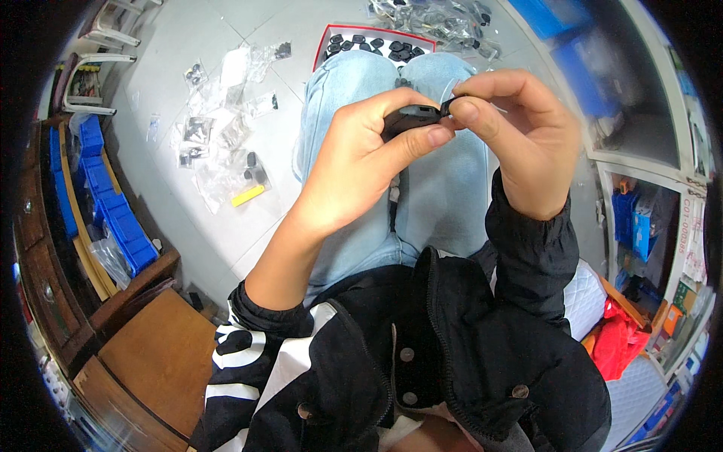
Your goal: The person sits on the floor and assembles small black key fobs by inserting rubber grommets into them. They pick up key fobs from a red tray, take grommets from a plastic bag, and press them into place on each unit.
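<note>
Head-worn fisheye, facing steeply down, close above lap [422, 188], floor [248, 30] beyond

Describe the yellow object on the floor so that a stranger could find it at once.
Start at the person's blue-jeaned knees and look to their left, across the pale tiled floor. Clear plastic bags lie scattered there. At their near edge lies the flat yellow strip, the only yellow thing among them.
</note>
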The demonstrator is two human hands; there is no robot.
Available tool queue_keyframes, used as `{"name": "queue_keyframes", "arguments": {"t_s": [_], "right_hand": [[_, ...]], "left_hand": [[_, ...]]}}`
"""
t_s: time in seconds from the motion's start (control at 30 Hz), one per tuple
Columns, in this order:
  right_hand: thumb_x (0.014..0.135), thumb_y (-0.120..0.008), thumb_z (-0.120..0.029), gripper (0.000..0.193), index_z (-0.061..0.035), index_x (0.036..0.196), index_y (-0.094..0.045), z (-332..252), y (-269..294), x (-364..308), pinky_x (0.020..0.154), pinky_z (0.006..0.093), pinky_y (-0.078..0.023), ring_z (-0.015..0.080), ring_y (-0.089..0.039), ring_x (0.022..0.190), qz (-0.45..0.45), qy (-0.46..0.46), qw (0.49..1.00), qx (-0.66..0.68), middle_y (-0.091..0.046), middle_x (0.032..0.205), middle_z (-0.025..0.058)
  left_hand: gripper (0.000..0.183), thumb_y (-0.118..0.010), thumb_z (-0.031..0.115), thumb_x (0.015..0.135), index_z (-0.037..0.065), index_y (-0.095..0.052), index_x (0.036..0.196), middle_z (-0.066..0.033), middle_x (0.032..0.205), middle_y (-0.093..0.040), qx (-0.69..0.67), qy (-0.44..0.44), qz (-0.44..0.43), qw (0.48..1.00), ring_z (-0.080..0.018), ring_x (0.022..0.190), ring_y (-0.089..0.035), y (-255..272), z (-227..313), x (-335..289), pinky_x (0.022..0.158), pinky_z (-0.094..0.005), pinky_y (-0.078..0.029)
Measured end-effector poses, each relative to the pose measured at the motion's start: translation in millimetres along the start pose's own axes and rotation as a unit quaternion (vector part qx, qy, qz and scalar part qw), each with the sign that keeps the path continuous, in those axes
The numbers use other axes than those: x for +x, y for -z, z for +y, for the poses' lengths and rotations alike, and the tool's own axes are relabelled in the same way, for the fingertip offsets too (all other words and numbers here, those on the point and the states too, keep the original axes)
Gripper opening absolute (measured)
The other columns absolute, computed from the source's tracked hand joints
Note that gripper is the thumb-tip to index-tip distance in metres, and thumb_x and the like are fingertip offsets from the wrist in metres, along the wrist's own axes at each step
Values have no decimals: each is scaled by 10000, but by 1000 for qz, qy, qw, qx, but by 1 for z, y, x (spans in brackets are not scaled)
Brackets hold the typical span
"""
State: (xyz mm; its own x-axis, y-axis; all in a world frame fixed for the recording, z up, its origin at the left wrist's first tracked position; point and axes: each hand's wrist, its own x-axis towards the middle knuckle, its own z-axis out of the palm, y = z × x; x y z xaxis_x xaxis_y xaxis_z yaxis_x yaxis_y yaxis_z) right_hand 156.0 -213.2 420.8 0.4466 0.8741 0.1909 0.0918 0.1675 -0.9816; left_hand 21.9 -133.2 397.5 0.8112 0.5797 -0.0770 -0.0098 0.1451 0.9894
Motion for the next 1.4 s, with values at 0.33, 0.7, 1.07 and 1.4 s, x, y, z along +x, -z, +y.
{"name": "queue_keyframes", "arguments": {"t_s": [0.33, 0.7, 1.07, 1.4], "right_hand": [[758, -648, -85, 121, 22, 752, -592, -3, 4, 7, 554, 200, -430, 92, -551, 592, -45, -36, 998, 11, -589, 662, 53], [768, -654, -203, 184, -33, 756, -583, -12, 9, 17, 565, 200, -407, 81, -524, 588, -114, -95, 989, -23, -570, 648, 22], [763, -648, -128, 125, -21, 746, -586, 0, 9, 12, 558, 203, -408, 80, -526, 591, -107, -57, 989, -86, -580, 663, 28], [755, -626, -22, 157, 24, 902, -598, 27, 30, -5, 603, 224, -462, 121, -576, 662, 75, -51, 994, -58, -608, 769, 73]], "left_hand": [[160, -594, 165, 815, 10, -604, 856, 20, 601, -506, -57, -4, -33, 998, -29, 533, -428, -1, -5, 2, 471, -173, -333], [268, -568, 271, 837, 6, -596, 808, 31, 487, -415, -215, 84, -104, 967, -38, 402, -357, 3, -5, 2, 380, -178, -281], [295, -557, 304, 837, 10, -539, 818, 21, 498, -389, -165, 77, -105, 978, -50, 397, -334, 4, -12, 1, 369, -181, -266], [190, -580, 218, 824, 35, -616, 862, 64, 555, -450, -13, 37, 98, 994, -11, 451, -362, 17, -42, -9, 402, -165, -272]]}}
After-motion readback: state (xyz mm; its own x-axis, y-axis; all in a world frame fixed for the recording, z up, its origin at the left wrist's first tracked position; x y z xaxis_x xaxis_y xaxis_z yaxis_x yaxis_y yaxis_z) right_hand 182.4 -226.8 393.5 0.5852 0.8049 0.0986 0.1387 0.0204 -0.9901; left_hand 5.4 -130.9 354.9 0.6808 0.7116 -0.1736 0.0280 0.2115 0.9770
